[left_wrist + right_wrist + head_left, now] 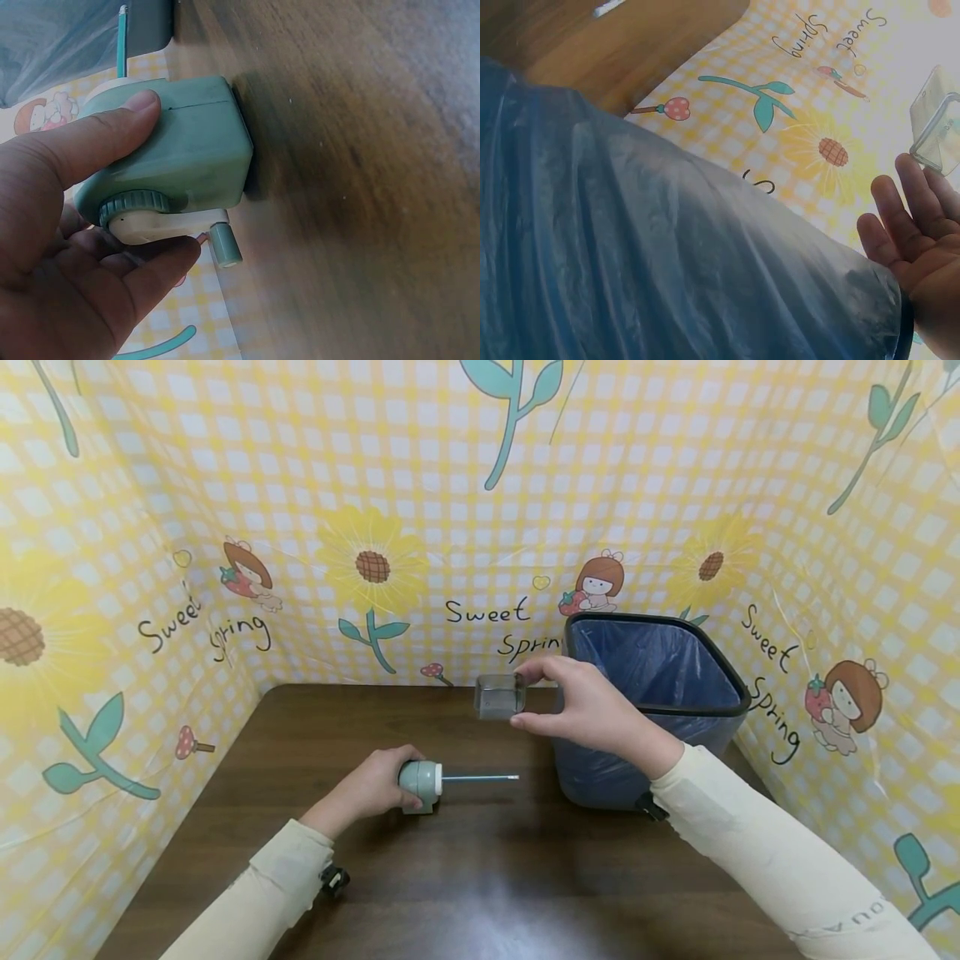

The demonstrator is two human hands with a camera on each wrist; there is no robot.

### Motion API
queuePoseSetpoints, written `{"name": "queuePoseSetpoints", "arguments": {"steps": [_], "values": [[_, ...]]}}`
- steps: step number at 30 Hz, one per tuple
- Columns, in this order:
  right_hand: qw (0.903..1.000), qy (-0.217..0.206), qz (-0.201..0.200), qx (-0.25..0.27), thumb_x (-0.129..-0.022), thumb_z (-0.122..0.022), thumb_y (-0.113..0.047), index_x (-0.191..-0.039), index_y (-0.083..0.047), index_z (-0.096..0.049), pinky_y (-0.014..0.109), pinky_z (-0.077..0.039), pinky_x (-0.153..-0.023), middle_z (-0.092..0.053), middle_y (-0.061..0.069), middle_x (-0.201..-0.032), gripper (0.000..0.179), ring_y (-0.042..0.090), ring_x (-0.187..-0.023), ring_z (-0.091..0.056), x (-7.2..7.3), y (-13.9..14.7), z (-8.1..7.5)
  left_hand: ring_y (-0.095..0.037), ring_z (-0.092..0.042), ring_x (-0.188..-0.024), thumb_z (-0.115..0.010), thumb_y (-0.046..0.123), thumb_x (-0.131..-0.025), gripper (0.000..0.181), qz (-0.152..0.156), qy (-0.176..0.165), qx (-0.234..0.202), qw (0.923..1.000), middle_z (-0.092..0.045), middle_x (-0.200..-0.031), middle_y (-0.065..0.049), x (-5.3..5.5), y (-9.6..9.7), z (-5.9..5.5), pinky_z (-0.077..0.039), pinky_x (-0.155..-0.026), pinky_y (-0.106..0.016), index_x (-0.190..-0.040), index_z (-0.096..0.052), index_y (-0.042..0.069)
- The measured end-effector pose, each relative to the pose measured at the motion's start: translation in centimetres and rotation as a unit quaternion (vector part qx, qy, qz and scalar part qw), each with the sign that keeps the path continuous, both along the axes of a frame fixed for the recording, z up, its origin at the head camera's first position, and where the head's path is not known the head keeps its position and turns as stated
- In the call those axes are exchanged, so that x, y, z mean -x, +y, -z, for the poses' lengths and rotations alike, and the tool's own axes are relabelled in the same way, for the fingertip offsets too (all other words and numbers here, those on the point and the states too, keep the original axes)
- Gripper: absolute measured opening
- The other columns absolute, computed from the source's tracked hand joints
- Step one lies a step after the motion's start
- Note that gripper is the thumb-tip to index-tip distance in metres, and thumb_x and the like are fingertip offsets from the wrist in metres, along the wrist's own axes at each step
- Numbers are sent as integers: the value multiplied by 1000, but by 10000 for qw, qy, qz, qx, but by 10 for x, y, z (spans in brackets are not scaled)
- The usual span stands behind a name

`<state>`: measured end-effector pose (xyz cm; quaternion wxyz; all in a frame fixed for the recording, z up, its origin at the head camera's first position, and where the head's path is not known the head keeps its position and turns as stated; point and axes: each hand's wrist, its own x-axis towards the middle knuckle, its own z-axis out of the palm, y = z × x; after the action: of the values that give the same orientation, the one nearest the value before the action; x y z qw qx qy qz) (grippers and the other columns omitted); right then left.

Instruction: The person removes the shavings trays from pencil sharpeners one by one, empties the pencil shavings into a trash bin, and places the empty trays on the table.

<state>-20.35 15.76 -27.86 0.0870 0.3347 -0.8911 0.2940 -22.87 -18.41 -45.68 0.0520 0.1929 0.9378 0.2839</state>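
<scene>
My left hand (pixel 372 783) grips a green crank pencil sharpener (pixel 187 142) low over the wooden table, its thumb across the body. A blue-green pencil (pixel 480 777) sticks out of the sharpener's white front, pointing right. The left wrist view shows the white crank arm with its green knob (pixel 226 245), close to a fingertip. Further right and higher, my right hand (pixel 588 706) pinches a small clear plastic box (pixel 497 697), the kind of a shavings drawer, between thumb and fingers. In the right wrist view this box (pixel 939 124) shows only partly, at the frame's edge.
A trash bin with a black rim (pixel 693 710) and a blue liner (pixel 667 247) stands at the table's back right, just behind and below my right hand. The brown table (pixel 480 877) meets a yellow checked backdrop (pixel 450 510) on its far side and both flanks.
</scene>
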Motion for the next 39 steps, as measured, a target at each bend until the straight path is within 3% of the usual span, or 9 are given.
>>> {"name": "queuePoseSetpoints", "arguments": {"steps": [20,39], "values": [[9999,0,-119,-99,-87,-80,-50,-133,-19,-64,42,-50,-100,-64,-9,-123,58,12,-116,-58,-6,-9,7,-20,-66,-95,-95,24,-71,63,-7,-27,-4,10000,-71,-112,-5,-1,-1,0,-57,-79,-41,-125,-64,13],[9997,-12,-236,69,-85,-82,-48,-131,-20,-63,41,-52,-100,-65,-8,-123,57,11,-118,-60,-5,-16,27,-20,-65,-94,-95,24,-72,63,9,-59,-6,10000,-70,-112,-5,0,-1,0,-57,-79,-41,-126,-64,13]]}}
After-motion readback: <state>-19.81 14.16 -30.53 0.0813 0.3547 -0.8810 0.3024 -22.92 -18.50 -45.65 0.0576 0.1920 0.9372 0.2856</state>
